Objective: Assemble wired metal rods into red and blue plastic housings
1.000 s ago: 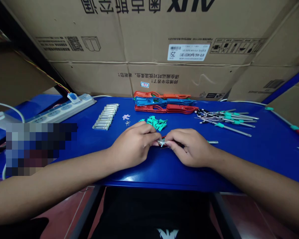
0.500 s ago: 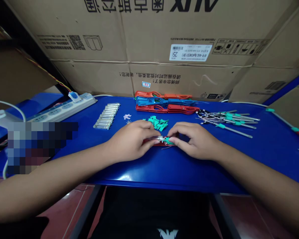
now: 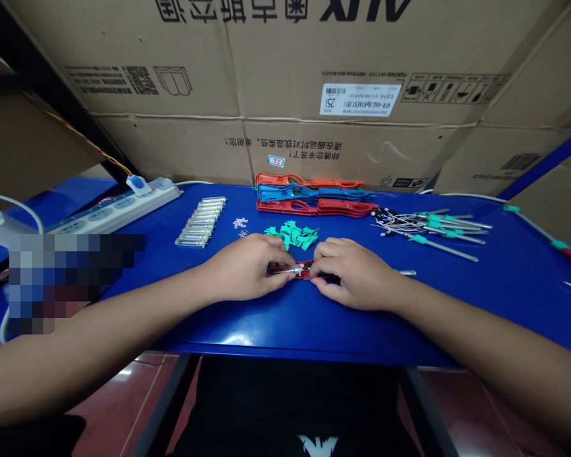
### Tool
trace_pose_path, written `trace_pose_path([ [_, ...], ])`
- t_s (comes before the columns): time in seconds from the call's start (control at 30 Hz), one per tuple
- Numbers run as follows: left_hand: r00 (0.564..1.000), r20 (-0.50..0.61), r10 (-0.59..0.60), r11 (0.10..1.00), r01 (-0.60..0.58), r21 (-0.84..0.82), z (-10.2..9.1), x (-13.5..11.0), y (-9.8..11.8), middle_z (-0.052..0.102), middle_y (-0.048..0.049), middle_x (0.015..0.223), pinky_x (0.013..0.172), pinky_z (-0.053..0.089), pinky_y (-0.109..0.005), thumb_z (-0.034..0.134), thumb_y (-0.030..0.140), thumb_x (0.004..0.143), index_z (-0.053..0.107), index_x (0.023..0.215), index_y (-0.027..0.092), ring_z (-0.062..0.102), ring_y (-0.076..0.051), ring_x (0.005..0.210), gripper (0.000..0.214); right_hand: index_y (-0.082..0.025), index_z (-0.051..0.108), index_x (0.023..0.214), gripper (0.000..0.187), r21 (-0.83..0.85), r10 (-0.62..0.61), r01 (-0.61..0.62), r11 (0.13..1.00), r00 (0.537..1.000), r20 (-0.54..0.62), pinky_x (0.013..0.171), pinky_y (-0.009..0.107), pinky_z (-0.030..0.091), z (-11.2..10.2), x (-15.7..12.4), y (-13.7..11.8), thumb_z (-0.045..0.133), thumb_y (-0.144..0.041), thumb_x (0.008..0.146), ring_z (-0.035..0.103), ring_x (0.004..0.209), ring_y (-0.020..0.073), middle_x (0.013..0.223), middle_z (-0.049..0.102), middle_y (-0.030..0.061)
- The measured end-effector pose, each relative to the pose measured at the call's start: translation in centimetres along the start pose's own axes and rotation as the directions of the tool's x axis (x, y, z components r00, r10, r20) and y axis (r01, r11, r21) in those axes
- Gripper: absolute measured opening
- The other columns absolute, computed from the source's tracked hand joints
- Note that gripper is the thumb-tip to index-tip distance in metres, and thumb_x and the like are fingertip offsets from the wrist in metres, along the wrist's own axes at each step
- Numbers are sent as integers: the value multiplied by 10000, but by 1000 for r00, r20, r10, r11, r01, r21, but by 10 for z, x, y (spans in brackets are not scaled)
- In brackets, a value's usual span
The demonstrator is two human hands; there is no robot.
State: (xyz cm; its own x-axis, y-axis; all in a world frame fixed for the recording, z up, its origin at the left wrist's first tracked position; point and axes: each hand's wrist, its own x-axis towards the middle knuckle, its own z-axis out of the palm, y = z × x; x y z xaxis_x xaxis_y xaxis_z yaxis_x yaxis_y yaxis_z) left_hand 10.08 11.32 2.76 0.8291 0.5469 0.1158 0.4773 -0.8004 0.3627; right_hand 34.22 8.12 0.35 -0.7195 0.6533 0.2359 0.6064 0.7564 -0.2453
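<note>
At the middle of the table, a red plastic shell [image 3: 306, 271] lies between my two hands. My left hand [image 3: 250, 266] is closed, thumb and fingers pinching a clear tube with a silvery end [image 3: 292, 270] over the shell. My right hand [image 3: 354, 273] grips the shell's right part, its fingertips close to the left ones. Beyond that hand, the tip of a metal rod [image 3: 406, 273] sticks out; the rest of it is hidden under the palm. Small green plastic pieces [image 3: 292, 235] are heaped just behind my hands.
Stacked orange, blue and red shells [image 3: 316, 208] lie at the back. Metal rods with green sliders and wires [image 3: 440, 228] spread at right. A row of clear tubes [image 3: 201, 222] and tiny pale parts [image 3: 240, 223] are at left, near a power strip [image 3: 117, 208]. A cardboard box [image 3: 266, 101] stands behind.
My right hand has moved slightly left, toward the left hand. The green piece at its fingertips is now mostly covered, and the rod tip shows to the right of the hand.
</note>
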Motion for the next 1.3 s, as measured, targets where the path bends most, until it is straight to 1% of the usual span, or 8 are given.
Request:
trace_pose_path([
  [0.1,999,32,0,1000,0,-7,1,1,-1,693,-43,841,728,490,-294,604,272,913,779,1038,200,648,-168,769,227,-182,719,906,110,8,12,-12,1000,1000,-9,796,336,410,-1,0,-1,611,-198,889,573,838,188,900,657,50],
  [0.17,999,50,1,1000,-1,-9,1,1,-3,698,-46,861,737,494,-300,605,271,913,778,1050,199,654,-171,781,231,-181,723,937,119,-24,8,-8,1000,1000,-5,782,333,395,-2,-2,-1,626,-234,895,575,838,191,918,667,54],
  [0.33,998,54,20,1000,-19,-13,3,2,-7,711,-50,884,727,496,-285,616,258,914,776,1067,201,663,-166,791,229,-162,745,919,198,-272,-104,101,957,995,3,714,341,319,-4,-5,-3,573,-258,942,560,811,203,919,695,75],
  [0.43,998,44,38,999,-37,-20,4,2,-8,723,-51,902,747,504,-279,622,247,912,775,1070,202,672,-166,815,225,-156,742,867,228,-333,-150,143,932,989,6,689,345,287,-4,-4,-4,549,-244,951,548,784,197,869,698,71],
  [0.53,998,45,36,999,-35,-16,5,2,-8,726,-54,919,768,510,-288,623,250,914,773,1075,202,676,-171,831,226,-160,745,856,226,-292,-141,120,949,989,-49,681,339,295,-3,-4,-3,548,-232,939,547,759,186,848,696,63],
  [0.67,999,40,35,999,-35,-5,5,1,-6,721,-55,933,786,509,-300,621,252,917,772,1076,199,674,-178,847,226,-171,740,827,187,-203,-83,61,977,991,-104,682,327,325,0,-3,-2,569,-203,894,558,751,180,837,686,51],
  [0.83,999,27,33,999,-33,-8,4,1,-2,710,-48,901,743,494,-287,627,235,905,774,1063,194,666,-172,815,219,-175,726,819,148,-157,-37,19,987,993,-109,714,323,357,1,-3,-2,585,-178,864,573,767,177,844,679,41],
  [1.3,999,29,32,999,-31,-16,6,2,-4,709,-53,911,765,503,-303,610,230,907,769,1071,186,662,-176,826,232,-178,722,828,148,-144,-48,30,989,991,-122,715,322,365,1,-2,-1,578,-180,863,574,769,178,846,674,38],
])
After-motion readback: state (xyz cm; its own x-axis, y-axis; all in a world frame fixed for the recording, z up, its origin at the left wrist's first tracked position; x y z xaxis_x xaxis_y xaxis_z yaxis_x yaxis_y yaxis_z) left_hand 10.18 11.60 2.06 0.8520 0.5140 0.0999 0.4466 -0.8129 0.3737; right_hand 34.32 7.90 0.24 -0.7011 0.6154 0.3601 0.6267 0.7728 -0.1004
